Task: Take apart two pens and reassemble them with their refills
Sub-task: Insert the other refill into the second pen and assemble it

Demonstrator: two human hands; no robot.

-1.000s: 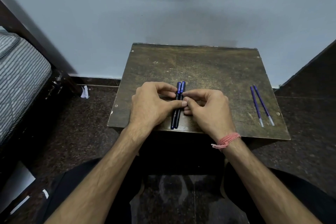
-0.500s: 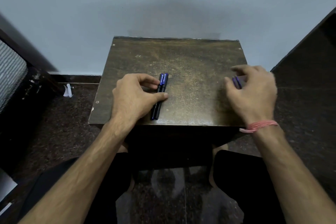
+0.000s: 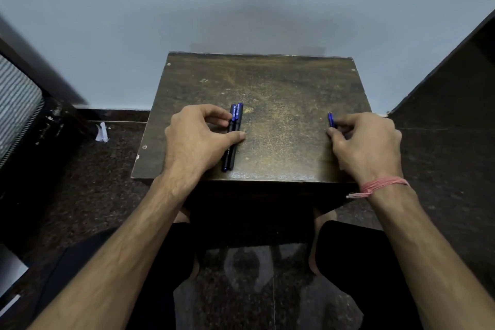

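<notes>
Right hand has crossed from the pens to the refills at 3 o'clock, pinching them. Left hand holds both pen bodies at table centre. Refills are out; reinsertion remains.

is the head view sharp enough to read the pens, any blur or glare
Head view: the pens on the table are fairly sharp, white print visible but too small to read; dim, soft light, no hard glare; the left edge by the bed is smeared; wide-angle bending at the borders; the floor shows a faint reflection.
</notes>
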